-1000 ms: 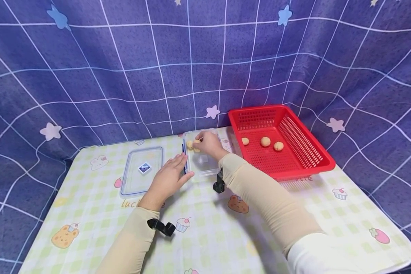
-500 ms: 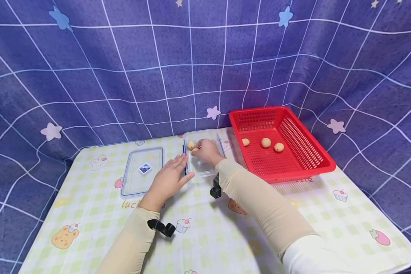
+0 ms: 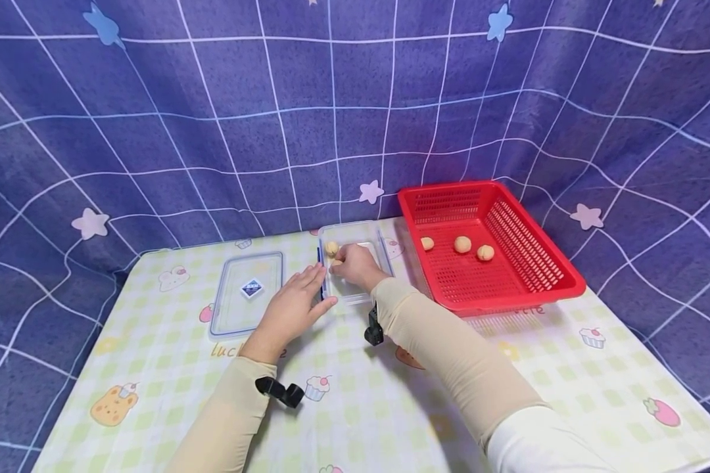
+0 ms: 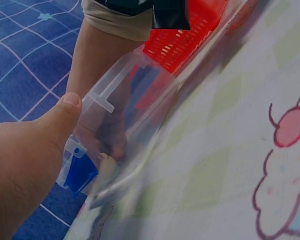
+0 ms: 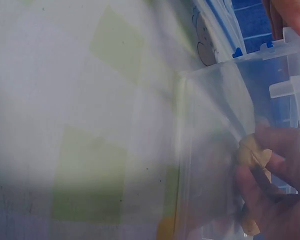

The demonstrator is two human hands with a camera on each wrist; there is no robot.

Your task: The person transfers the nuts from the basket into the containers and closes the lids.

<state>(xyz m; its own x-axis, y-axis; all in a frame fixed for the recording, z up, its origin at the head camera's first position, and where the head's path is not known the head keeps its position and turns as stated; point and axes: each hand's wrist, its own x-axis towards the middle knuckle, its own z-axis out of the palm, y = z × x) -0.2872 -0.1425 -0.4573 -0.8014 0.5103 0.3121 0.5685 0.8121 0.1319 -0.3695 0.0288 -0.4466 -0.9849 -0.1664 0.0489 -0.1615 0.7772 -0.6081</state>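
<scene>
In the head view my right hand (image 3: 357,266) reaches into a clear plastic food container (image 3: 355,299). Its fingers pinch a walnut (image 5: 253,151), seen through the container wall in the right wrist view and mostly covered by the hand in the head view. Just behind it, in the back left corner, lies another walnut (image 3: 331,249). My left hand (image 3: 292,307) has its fingers extended and touches the container's left side, beside a blue clip (image 4: 81,173). In the left wrist view its thumb is at the rim.
Right of the container stands a red plastic basket (image 3: 467,282) with a few walnuts (image 3: 463,244) on its floor. The blue-edged container lid (image 3: 245,318) lies flat to the left. A blue curtain (image 3: 213,131) hangs behind the table (image 3: 171,394).
My right hand has lowered slightly toward the near side inside the container with its walnut, uncovering the walnut in the back corner. The left hand stays in place.
</scene>
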